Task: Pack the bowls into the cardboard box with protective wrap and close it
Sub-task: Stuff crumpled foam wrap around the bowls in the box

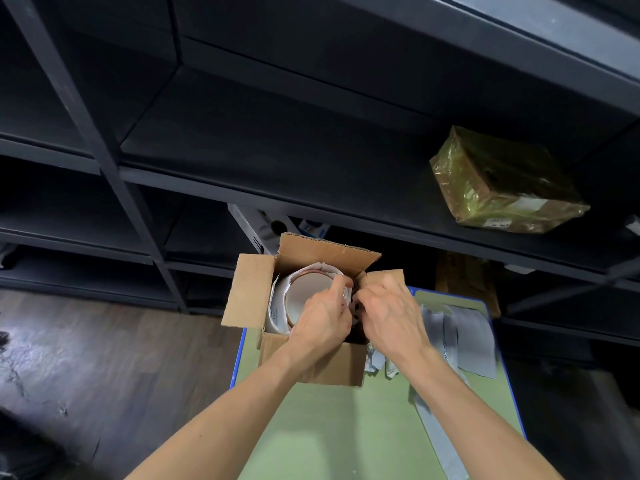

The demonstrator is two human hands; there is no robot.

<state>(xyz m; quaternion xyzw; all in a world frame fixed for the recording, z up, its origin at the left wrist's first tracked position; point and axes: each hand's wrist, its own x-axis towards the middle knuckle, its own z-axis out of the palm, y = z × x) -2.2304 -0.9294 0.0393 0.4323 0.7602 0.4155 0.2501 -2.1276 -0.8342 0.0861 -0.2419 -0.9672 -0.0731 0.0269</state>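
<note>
An open cardboard box (311,365) stands on the far left of a green table top, its flaps spread outward. Inside it sits a pale bowl (306,291) with white wrapping paper (277,306) around its rim. My left hand (322,320) reaches into the box and pinches the paper at the bowl's right edge. My right hand (391,313) is over the box's right side, fingers curled down into the gap beside the bowl; what they hold is hidden.
Grey-white sheets of wrap (464,337) lie on the green table (346,427) right of the box. Dark metal shelving (242,188) runs behind, with a plastic-wrapped parcel (502,181) on a shelf at right. Dark wooden floor (86,358) lies left.
</note>
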